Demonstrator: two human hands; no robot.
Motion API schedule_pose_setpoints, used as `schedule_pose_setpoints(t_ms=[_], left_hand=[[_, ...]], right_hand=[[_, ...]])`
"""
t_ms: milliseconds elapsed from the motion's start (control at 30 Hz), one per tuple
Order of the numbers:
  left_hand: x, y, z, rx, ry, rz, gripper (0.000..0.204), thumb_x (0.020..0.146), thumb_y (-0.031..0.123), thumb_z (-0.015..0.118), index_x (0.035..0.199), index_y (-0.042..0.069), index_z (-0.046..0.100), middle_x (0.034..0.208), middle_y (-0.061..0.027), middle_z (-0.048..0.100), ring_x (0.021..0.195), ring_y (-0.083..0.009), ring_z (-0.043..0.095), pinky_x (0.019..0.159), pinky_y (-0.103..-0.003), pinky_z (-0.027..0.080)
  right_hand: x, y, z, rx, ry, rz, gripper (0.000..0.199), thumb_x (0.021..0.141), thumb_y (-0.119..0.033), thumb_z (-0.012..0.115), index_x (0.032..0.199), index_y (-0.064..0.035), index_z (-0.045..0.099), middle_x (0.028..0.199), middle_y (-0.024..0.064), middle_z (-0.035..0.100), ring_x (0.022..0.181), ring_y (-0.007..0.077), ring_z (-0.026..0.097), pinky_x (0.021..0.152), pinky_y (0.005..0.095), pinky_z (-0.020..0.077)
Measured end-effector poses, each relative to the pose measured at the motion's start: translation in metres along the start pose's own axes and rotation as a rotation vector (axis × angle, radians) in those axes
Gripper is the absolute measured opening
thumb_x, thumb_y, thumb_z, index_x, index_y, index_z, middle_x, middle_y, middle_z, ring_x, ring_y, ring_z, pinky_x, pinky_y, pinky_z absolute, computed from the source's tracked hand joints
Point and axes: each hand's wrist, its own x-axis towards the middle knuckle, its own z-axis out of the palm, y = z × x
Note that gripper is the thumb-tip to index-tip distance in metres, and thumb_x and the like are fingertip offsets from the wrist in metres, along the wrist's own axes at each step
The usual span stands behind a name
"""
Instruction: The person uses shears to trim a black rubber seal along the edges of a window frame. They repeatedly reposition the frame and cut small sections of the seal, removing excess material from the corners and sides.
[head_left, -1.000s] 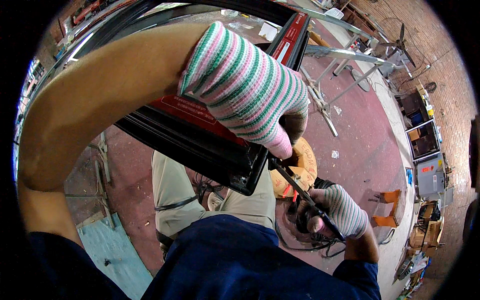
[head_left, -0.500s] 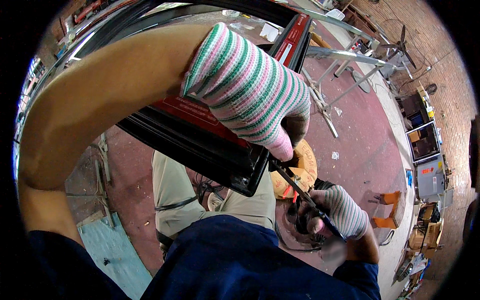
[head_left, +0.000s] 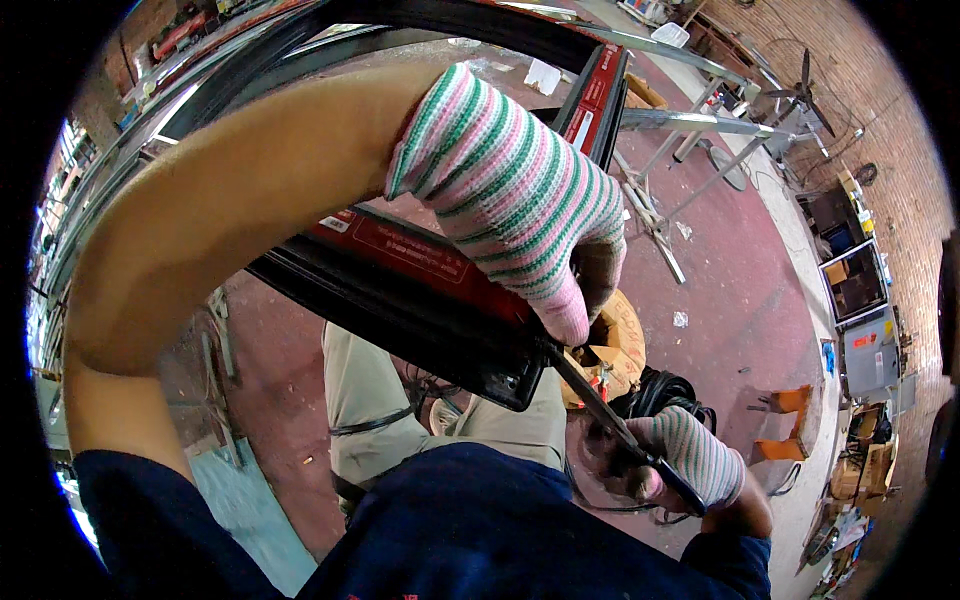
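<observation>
A black frame (head_left: 440, 345) with red film along its bars is tilted in front of me above my knees. My left hand (head_left: 520, 205), in a pink, green and white striped glove, reaches over it and is closed round its near right corner, thumb pointing down. The fingertips are partly hidden. From that corner a long, narrow black strip (head_left: 595, 400) slants down to the right. My right hand (head_left: 690, 455), in a matching glove, is closed on the strip's lower part; its far end sticks out past the hand.
Beneath my hands on the reddish floor stand a round cardboard reel (head_left: 625, 335) and a black coil (head_left: 665, 395). Metal stands (head_left: 700, 125) hold the frame's far side. An orange bracket-like piece (head_left: 785, 425) lies to the right, a pale blue board (head_left: 245, 500) at lower left.
In the picture the frame, both hands and my legs have shifted slightly right and down together, as the view turned. Both hands keep their hold.
</observation>
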Motion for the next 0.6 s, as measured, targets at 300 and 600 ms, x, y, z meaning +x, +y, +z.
schedule_pose_setpoints(t_ms=[300, 600], left_hand=[[-0.009, -0.010, -0.005, -0.034, -0.036, 0.052, 0.019, 0.090, 0.030, 0.068, 0.093, 0.012, 0.075, 0.092, -0.0002, 0.067, 0.108, -0.0193, 0.058, 0.120, -0.054, 0.003], [-0.010, -0.012, -0.006, -0.062, -0.075, 0.098, 0.018, 0.090, 0.030, 0.069, 0.093, 0.013, 0.076, 0.093, 0.0010, 0.067, 0.110, -0.0184, 0.057, 0.119, -0.054, 0.002]], right_hand=[[-0.010, -0.016, 0.003, 0.021, -0.039, 0.068, 0.049, 0.086, -0.047, 0.073, 0.101, -0.0012, 0.065, 0.077, 0.0122, 0.066, 0.068, 0.0226, 0.064, 0.065, 0.0342, 0.0511], [-0.017, -0.035, 0.008, 0.030, -0.051, 0.180, 0.057, 0.089, -0.055, 0.064, 0.102, -0.0007, 0.066, 0.071, 0.0113, 0.062, 0.065, 0.0254, 0.061, 0.063, 0.0353, 0.0481]])
